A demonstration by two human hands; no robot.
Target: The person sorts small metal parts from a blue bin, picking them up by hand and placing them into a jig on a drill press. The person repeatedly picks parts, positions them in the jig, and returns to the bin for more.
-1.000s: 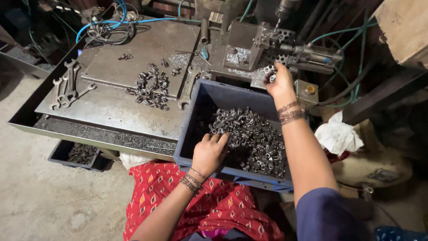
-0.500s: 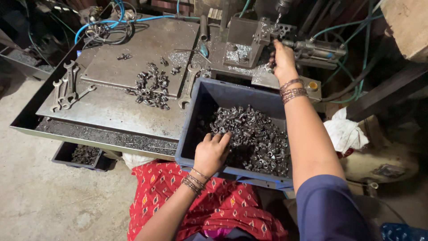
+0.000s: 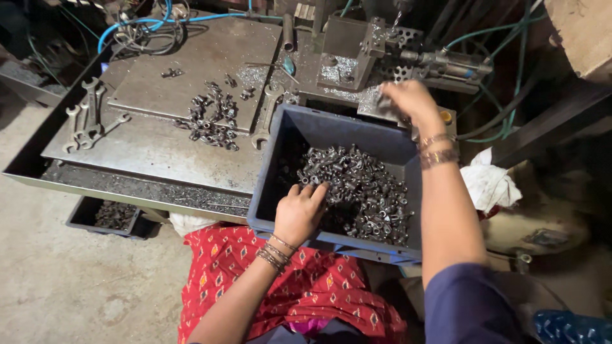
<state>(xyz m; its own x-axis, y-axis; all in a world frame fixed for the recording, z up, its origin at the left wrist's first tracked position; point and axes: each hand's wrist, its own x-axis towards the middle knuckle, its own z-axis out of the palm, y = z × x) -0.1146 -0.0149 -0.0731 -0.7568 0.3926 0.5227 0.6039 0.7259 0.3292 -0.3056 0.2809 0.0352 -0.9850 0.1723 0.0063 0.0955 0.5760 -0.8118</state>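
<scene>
Around the blue crate (image 3: pixel 274 159), spanners (image 3: pixel 89 121) and loose metal parts (image 3: pixel 210 121) lie on the steel bench (image 3: pixel 153 153), with a white rag (image 3: pixel 488 185) at right. Since earlier, the right hand (image 3: pixel 408 102) has drawn back from the machine fixture (image 3: pixel 357 60), its grip half curled, contents unclear. The left hand (image 3: pixel 299 213) rests fingers-down, loosely closed on small metal fittings (image 3: pixel 363 191) filling the crate.

A deep blue plastic crate (image 3: pixel 389 143) holds small grey metal fittings (image 3: pixel 360 191). Left of it, on the flat steel worktable (image 3: pixel 153 150), lie more loose fittings (image 3: pixel 210 121) and steel spanners (image 3: pixel 89 121). Behind stands a drilling jig (image 3: pixel 357 54).
</scene>
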